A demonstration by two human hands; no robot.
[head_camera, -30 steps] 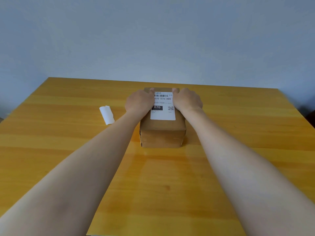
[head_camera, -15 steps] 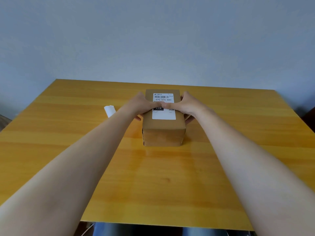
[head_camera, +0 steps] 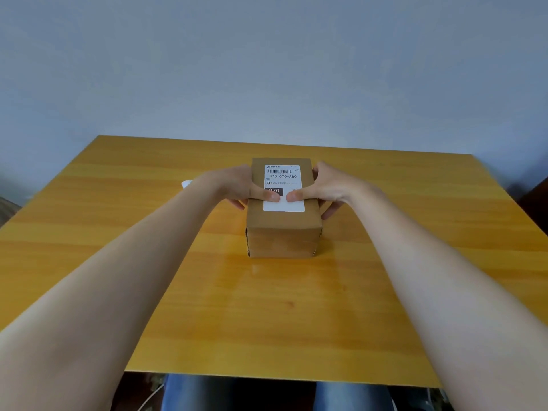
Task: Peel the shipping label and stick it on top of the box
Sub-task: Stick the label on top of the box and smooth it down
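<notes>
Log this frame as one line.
stage: pressing down | white rectangular shipping label: flat on top of brown cardboard box | left hand, right hand: thumbs on label, fingers down box sides

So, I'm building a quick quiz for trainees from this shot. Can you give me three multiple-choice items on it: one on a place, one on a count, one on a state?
1. Where is the shipping label?
A. on top of the box
B. on its near side
C. on its left side

2. How many thumbs press on the label?
A. none
B. one
C. two

3. What are the left hand and right hand doing?
A. hanging clear of the box
B. gripping the box
C. clenched on nothing

Key:
1 A, the label lies flat on the top face.
2 C, one thumb from each hand lies on its lower part.
3 B, fingers reach down both sides with the thumbs on top.
</notes>
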